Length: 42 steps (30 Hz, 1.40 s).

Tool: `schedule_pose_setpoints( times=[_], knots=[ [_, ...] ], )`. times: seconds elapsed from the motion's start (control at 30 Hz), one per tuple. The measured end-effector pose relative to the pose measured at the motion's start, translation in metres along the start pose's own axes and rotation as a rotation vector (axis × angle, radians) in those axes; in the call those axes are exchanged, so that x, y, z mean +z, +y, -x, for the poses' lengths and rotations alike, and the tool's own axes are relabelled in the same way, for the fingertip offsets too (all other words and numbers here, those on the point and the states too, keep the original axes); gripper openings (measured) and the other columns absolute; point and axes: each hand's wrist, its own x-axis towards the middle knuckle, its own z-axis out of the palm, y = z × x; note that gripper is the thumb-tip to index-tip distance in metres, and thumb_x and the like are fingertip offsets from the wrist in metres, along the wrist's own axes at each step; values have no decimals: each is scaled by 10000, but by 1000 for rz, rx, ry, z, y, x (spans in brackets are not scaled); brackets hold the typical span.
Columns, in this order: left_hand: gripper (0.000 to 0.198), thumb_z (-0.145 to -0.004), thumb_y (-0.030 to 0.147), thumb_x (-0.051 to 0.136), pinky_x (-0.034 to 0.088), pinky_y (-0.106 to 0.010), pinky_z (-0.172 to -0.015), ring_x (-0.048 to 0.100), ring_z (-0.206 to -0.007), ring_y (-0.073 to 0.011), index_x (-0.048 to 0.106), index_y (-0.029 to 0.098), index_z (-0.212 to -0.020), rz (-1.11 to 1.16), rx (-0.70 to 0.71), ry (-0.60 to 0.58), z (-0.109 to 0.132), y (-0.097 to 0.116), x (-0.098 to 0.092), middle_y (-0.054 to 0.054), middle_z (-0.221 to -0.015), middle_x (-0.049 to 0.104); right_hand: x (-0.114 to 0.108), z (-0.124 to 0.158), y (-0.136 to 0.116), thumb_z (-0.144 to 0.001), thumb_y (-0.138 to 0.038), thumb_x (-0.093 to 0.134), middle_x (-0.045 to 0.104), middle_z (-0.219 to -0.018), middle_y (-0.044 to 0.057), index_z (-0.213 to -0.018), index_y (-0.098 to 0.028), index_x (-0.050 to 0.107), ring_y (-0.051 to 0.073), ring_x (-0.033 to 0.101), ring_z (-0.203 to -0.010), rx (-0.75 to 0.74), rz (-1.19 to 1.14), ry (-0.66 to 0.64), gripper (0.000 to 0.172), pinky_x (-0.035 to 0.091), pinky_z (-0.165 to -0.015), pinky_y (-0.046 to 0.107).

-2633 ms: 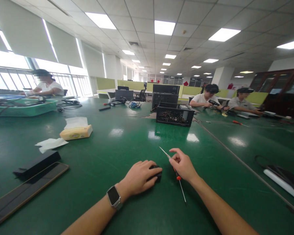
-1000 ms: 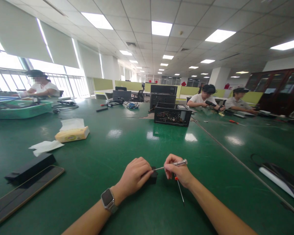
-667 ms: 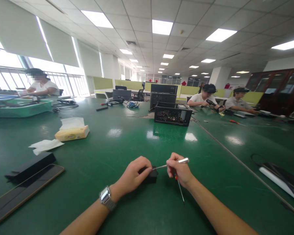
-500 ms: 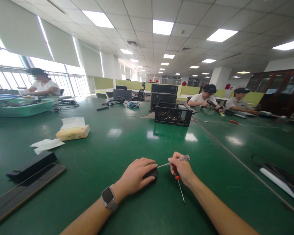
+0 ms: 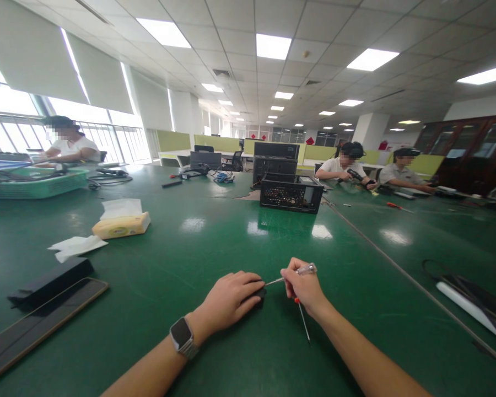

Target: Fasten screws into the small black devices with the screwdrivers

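Observation:
My left hand point(image 5: 231, 298) lies over a small black block point(image 5: 259, 293) on the green table point(image 5: 198, 259), fingers curled down on it so most of it is hidden. My right hand point(image 5: 306, 289) pinches a thin screwdriver with a clear handle point(image 5: 303, 271), its tip pointing left at the block. A second small screwdriver with a red collar point(image 5: 301, 317) lies on the table under my right hand. A watch sits on my left wrist.
A phone point(image 5: 37, 325) and a flat black box point(image 5: 49, 281) lie at the left. A tissue pack point(image 5: 122, 223) and loose tissue sit behind them. A black computer case point(image 5: 291, 193) stands mid-table. Cables point(image 5: 471, 298) lie at the right. Other people sit at the far sides.
My right hand has swung the clear-handled screwdriver round so its tip points at the block. My left hand lifted and tilted the block, then pressed it flat on the table again.

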Motion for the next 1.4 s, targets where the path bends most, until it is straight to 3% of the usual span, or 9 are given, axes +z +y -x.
schedule_pose_setpoints(
  times=[0.3,0.57,0.97,1.07,1.27,1.4],
  knots=[
    [312,-946,328,445,513,-345,-873,606,-1026,-208,598,239,-1203,-15,12,18,0,1,0,-50,-1224,620,1,-2,0,-701,-293,619,470,-373,-80,-541,-199,413,69,424,-270,47,-52,36,277,231,-292,157],
    [302,-946,324,449,513,-334,-872,611,-1025,-203,606,248,-1193,-4,32,39,1,-1,1,-50,-1215,625,1,0,-3,-710,-291,621,469,-368,-73,-530,-200,432,72,434,-279,-2,5,13,277,257,-300,163],
    [310,-951,328,447,499,-326,-887,605,-1033,-197,594,245,-1211,3,40,53,1,-1,3,-55,-1220,625,2,-1,0,-715,-313,625,467,-366,-78,-549,-201,422,69,429,-281,40,-31,-12,285,254,-299,159],
    [308,-953,330,443,500,-328,-883,604,-1034,-200,595,244,-1207,-7,41,60,1,-1,3,-57,-1220,624,3,-2,3,-714,-333,629,477,-382,-79,-562,-198,426,67,438,-285,83,-52,-30,287,254,-293,154],
    [317,-956,335,432,504,-341,-884,603,-1040,-208,590,239,-1214,-3,32,62,2,-1,4,-59,-1225,621,0,-7,6,-655,-360,672,496,-437,-91,-596,-199,412,65,472,-315,309,-206,-61,312,270,-288,146],
    [312,-953,333,439,508,-331,-892,607,-1033,-201,600,238,-1203,6,41,80,2,-2,5,-66,-1209,628,-4,-7,4,-636,-398,728,563,-485,-67,-629,-186,453,76,534,-364,317,-160,-161,348,304,-313,138]
  ],
)
